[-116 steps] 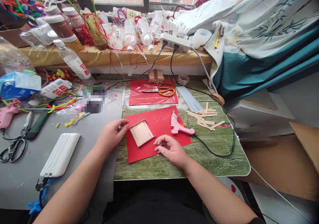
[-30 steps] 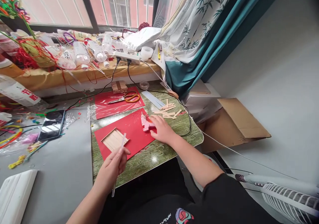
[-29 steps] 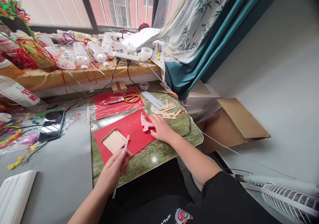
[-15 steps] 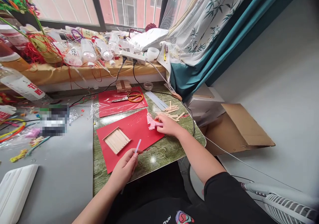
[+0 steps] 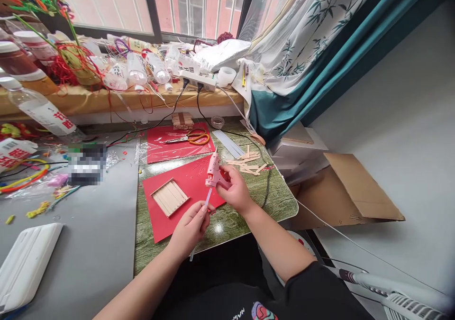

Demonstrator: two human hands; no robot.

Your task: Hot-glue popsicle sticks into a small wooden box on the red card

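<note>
My right hand [image 5: 235, 188] is closed round the handle of a pink glue gun [image 5: 213, 170], its nozzle pointing up and away from me. Pinched in my left hand [image 5: 190, 225] is a translucent glue stick [image 5: 208, 197]. The stick's upper end is at the rear of the gun; whether it is inside cannot be made out. Left of the gun, a small panel of wooden sticks [image 5: 169, 196] lies on a red sheet [image 5: 151, 215]. Loose wooden craft sticks [image 5: 250, 161] and several more glue sticks [image 5: 228, 142] lie beyond my right hand.
Scissors [image 5: 192, 137] rest on a plastic-wrapped red pack [image 5: 154, 151], near a bundle of craft sticks [image 5: 182, 121]. Black cords run from a power strip [image 5: 197, 80] on the sill. An open cardboard box [image 5: 362, 187] stands right of the table.
The glue gun has turned upright, nozzle away from me. My left hand has moved right and up, bringing the glue stick to the gun's rear. The view has shifted slightly.
</note>
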